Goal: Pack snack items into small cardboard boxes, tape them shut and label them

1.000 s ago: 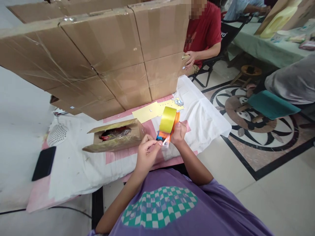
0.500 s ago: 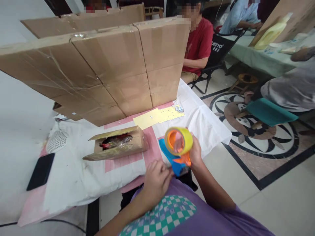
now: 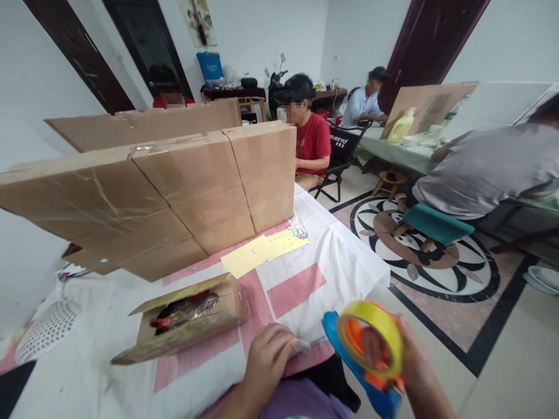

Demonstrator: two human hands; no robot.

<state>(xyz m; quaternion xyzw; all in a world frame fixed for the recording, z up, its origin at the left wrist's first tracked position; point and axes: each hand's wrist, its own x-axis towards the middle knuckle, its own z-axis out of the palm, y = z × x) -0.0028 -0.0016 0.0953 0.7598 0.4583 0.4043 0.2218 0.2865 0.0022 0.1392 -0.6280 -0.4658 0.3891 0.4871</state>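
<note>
In the head view my right hand grips a blue and orange tape dispenser carrying a yellow tape roll, out past the table's front edge. My left hand is closed in a pinch at the front edge, on a short, blurred translucent strip that looks like a piece of tape. Beyond that hand, to the left, lies an open cardboard box; something red and dark in clear wrapping shows inside it.
A tall wall of taped cardboard stands across the table. Before it lie yellow cards. A white perforated ladle and a black flat object are at left. A person in red sits behind; others are farther back.
The view has tilted up, showing more of the room. My right hand and the dispenser have moved right, away from my left hand, which now shows a translucent strip in its fingers.
</note>
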